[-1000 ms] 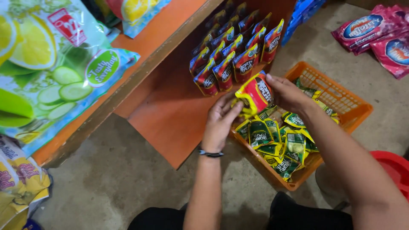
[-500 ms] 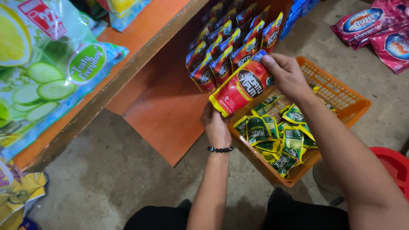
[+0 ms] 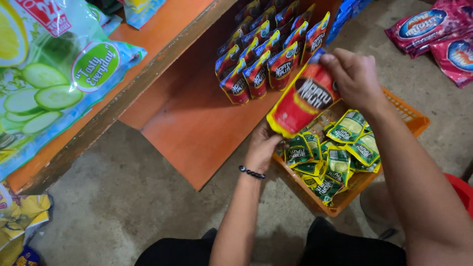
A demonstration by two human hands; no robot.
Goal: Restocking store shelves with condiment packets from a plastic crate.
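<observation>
Now both hands are gripping a red pouch (image 3: 304, 101): right hand (image 3: 354, 79) pinching its far edge, left hand (image 3: 263, 148) closing under its near corner, above an orange basket (image 3: 413, 117) of green sachets (image 3: 340, 150), just beside red pouches (image 3: 268, 56) standing on the low orange shelf (image 3: 197, 128).

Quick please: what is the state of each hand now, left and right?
Left hand: closed on the bottom end of the red pouch, at the orange basket.
Right hand: closed on the pouch's top end.
</observation>
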